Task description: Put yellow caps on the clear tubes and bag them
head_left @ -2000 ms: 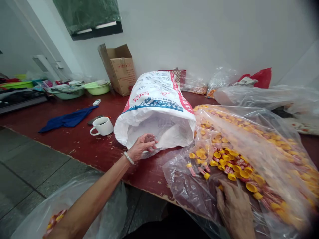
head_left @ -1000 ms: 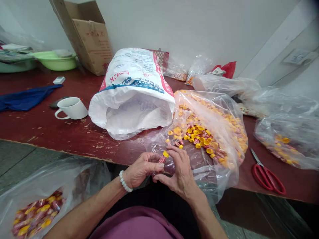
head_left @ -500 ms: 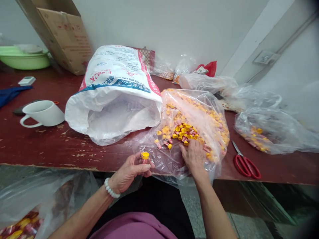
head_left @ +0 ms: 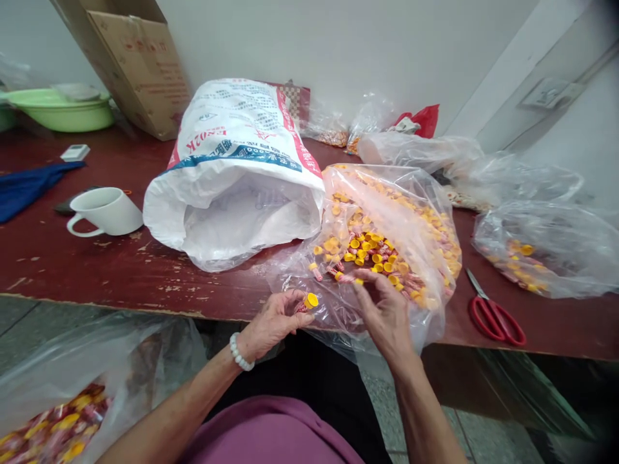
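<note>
Bare hands work at the edge of a worn red table, above a purple top and dark clothing. The left hand, a pale beaded bracelet on its wrist, pinches a yellow-capped piece between thumb and fingers, the cap tilted up and to the right, just in front of the table's near edge. The right hand reaches over the clear plastic bag, thumb and forefinger a narrow gap apart at another small piece — whether they grip it, one cannot tell. Similar pieces, red and white with yellow caps, lie heaped at the bag's mouth and fill it behind. To its left, a printed white sack lies open toward the person, with a white mug just beside it. Red-handled scissors rest at right, near a second clear bag — another bag, also holding capped pieces, sits below the table at lower left.
</note>
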`<action>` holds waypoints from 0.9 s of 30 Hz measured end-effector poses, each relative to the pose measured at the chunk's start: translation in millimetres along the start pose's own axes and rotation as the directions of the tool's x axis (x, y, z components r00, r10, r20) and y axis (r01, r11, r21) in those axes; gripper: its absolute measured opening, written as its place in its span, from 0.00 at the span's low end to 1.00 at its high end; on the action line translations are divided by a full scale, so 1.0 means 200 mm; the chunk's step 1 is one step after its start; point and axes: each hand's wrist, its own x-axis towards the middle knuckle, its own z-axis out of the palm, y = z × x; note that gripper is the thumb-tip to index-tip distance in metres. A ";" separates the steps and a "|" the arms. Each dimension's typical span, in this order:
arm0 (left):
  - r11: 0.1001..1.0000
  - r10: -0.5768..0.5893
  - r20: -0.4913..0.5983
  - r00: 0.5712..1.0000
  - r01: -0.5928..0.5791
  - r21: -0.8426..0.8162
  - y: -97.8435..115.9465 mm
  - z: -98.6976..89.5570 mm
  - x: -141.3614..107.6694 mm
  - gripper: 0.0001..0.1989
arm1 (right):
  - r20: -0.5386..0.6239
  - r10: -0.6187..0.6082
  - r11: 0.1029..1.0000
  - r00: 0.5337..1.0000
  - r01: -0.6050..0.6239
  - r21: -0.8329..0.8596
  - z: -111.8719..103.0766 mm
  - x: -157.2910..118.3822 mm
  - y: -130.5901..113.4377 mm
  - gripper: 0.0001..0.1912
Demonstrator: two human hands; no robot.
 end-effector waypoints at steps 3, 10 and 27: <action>0.997 0.074 0.032 0.997 -0.074 0.026 0.00 0.03 0.01 0.13 | 0.105 -0.163 0.938 0.981 0.121 0.324 0.01 -0.08 -0.16 0.10; 0.984 0.154 0.055 0.986 -0.159 0.083 -0.04 0.05 0.00 0.10 | 0.234 -0.299 0.935 0.925 0.234 0.267 0.04 -0.11 -0.22 0.23; 0.904 -0.119 0.107 0.987 0.152 -0.399 -0.09 0.10 -0.04 0.14 | 0.348 -0.317 0.948 0.882 0.307 0.086 0.21 -0.17 -0.21 0.32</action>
